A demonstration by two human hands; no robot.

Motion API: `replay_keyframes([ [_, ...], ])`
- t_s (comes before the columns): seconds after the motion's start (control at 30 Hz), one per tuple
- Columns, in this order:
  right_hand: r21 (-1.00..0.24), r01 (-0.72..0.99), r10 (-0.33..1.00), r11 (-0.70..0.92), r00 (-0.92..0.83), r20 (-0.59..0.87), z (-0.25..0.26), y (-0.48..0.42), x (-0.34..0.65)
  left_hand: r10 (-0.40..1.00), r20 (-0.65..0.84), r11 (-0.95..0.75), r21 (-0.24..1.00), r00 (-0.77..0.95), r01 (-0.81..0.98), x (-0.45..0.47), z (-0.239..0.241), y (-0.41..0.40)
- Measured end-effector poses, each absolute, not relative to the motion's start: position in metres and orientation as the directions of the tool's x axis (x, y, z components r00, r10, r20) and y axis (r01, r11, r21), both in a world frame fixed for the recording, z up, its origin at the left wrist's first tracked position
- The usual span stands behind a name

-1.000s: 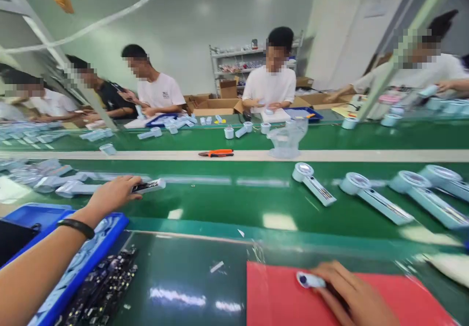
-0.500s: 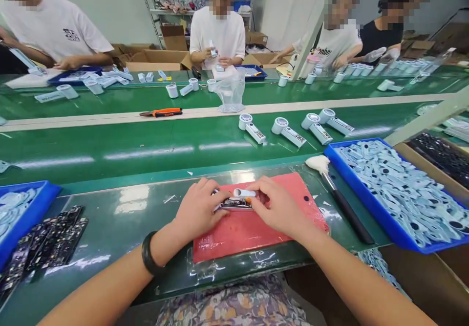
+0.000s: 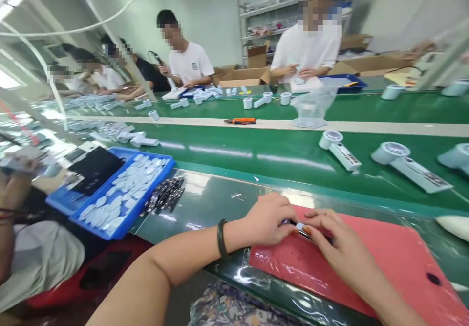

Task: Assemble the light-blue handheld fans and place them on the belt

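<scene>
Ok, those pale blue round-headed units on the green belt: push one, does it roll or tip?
Probably neither much: the pale blue unit lies on a flat handle, so it should pivot about its drum-shaped head rather than roll. It looks like stiff, fairly light plastic. The glossy green belt may let it slide easily.

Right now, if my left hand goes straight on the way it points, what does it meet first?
Your left hand would first meet the small white-and-black part at its fingertips, then your right hand just behind it. The depth is hard to judge from this view.

Room on red mat [image 3: 388, 262] past right hand [image 3: 340, 235]; blue tray [image 3: 144, 201] left.
</scene>
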State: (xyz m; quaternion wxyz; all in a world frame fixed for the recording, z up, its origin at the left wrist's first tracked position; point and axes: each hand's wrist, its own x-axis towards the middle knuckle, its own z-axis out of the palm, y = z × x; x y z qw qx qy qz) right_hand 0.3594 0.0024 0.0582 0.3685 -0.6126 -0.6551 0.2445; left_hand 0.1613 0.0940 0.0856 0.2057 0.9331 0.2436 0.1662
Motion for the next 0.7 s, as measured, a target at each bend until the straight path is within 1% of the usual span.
replay_keyframes([
  [0.07,-0.854,0.517,0.996,0.052,0.031,0.079,0.047,0.005,0.365,0.518,0.193,-0.805,0.44,0.833,0.399,0.162,0.085,0.093],
  [0.13,-0.867,0.498,1.0,0.028,-0.016,0.023,0.042,0.003,0.369,0.469,0.2,-0.839,0.404,0.86,0.364,0.159,0.085,0.088],
  [0.2,-0.821,0.565,0.995,0.079,-0.099,0.027,0.041,-0.004,0.371,0.426,0.225,-0.874,0.354,0.876,0.333,0.153,0.084,0.078],
  [0.27,-0.743,0.649,0.982,0.16,-0.181,0.053,0.04,-0.013,0.37,0.422,0.232,-0.89,0.291,0.876,0.351,0.147,0.084,0.065],
  [0.4,-0.588,0.767,0.966,0.258,-0.21,0.149,0.04,-0.028,0.356,0.468,0.208,-0.881,0.191,0.859,0.433,0.14,0.081,0.044],
  [0.47,-0.515,0.807,0.957,0.288,-0.228,0.178,0.044,-0.031,0.346,0.478,0.208,-0.877,0.171,0.853,0.45,0.14,0.082,0.04],
  [0.53,-0.464,0.838,0.958,0.286,-0.241,0.155,0.05,-0.028,0.339,0.473,0.219,-0.88,0.159,0.854,0.447,0.14,0.082,0.043],
  [0.63,-0.442,0.863,0.969,0.245,-0.232,0.085,0.059,-0.021,0.338,0.439,0.233,-0.896,0.179,0.868,0.406,0.142,0.083,0.054],
  [0.7,-0.45,0.858,0.968,0.248,-0.24,0.076,0.064,-0.019,0.34,0.407,0.237,-0.91,0.186,0.882,0.37,0.142,0.085,0.059],
])
